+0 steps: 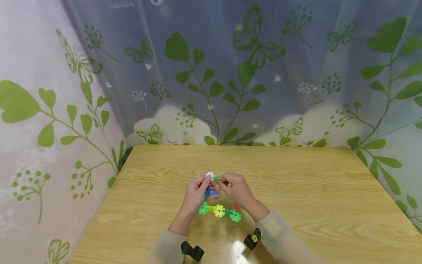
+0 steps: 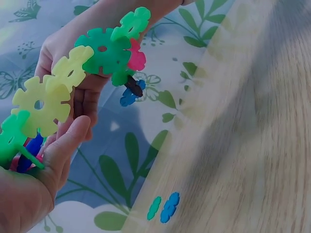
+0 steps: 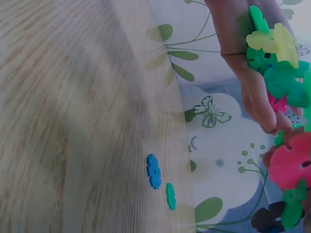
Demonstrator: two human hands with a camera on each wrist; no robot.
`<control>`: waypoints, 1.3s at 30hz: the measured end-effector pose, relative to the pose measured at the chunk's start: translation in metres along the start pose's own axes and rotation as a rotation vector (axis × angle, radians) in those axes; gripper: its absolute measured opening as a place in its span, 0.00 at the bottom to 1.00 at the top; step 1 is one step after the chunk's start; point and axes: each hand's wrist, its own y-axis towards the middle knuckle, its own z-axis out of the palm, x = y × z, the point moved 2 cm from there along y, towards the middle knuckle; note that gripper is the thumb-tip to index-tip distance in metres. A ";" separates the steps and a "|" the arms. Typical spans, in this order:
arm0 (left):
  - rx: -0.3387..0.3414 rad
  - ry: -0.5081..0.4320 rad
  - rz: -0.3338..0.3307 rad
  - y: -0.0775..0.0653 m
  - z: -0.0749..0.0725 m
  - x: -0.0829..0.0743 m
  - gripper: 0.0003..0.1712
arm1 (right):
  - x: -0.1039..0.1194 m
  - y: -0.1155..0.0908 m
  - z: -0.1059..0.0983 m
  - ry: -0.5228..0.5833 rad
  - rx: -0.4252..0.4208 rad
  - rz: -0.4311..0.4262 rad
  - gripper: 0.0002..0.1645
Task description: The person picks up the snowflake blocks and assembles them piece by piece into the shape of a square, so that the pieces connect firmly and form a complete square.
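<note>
A chain of notched plastic flower discs hangs between my hands, seen in all views. My left hand grips its far end, with the thumb on a white disc. Just to the right, my right hand pinches a small green disc against that white disc's edge. A dark blue disc sits by the left fingers. Below the hands the chain runs through a yellow disc to a green disc and a red one. A large pink disc shows in the right wrist view.
A loose blue disc and a green disc lie on the wooden table. Patterned curtain cloth hangs behind the table's far edge and along its left side.
</note>
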 end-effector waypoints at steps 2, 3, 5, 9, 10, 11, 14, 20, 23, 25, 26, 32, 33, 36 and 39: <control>0.005 0.005 0.003 0.000 -0.001 0.000 0.34 | 0.000 0.000 0.001 -0.006 0.006 -0.025 0.13; 0.006 0.005 0.004 0.000 -0.001 0.001 0.34 | 0.000 0.001 0.001 -0.012 0.011 -0.036 0.14; 0.011 0.011 0.008 0.000 -0.001 0.001 0.33 | 0.000 0.001 0.001 -0.025 0.023 -0.055 0.15; 0.012 0.027 0.005 0.001 -0.001 0.000 0.32 | 0.002 0.002 0.000 -0.043 0.048 -0.078 0.17; 0.015 0.037 0.007 0.001 -0.001 -0.001 0.31 | 0.002 0.003 0.000 -0.043 0.054 -0.081 0.17; 0.019 0.046 0.009 0.001 -0.001 -0.001 0.30 | 0.002 0.003 0.000 -0.043 0.060 -0.084 0.17; 0.029 0.075 0.008 0.001 -0.002 -0.001 0.28 | 0.000 0.002 0.000 -0.013 0.078 -0.082 0.18; 0.052 0.092 -0.009 0.000 -0.004 0.002 0.31 | -0.006 -0.002 0.000 0.032 0.079 -0.030 0.15; 0.053 0.081 -0.001 0.001 -0.004 0.003 0.32 | -0.009 -0.003 0.001 0.026 0.070 -0.013 0.14; 0.045 0.062 -0.004 0.001 -0.004 0.003 0.33 | -0.010 -0.003 0.002 0.019 0.066 -0.001 0.12; 0.039 0.049 -0.007 0.002 -0.005 0.003 0.33 | -0.010 -0.003 0.002 0.015 0.064 0.010 0.10; 0.033 -0.014 -0.025 0.001 -0.008 0.003 0.30 | -0.009 -0.004 0.003 -0.014 0.073 0.089 0.07; 0.035 -0.016 -0.026 0.001 -0.008 0.003 0.29 | -0.009 -0.004 0.003 -0.014 0.076 0.093 0.07; 0.041 -0.024 -0.035 0.002 -0.009 0.002 0.27 | -0.009 -0.004 0.003 -0.005 0.077 0.092 0.07; 0.046 -0.034 -0.045 0.002 -0.010 0.001 0.26 | -0.008 -0.003 0.002 0.006 0.075 0.082 0.06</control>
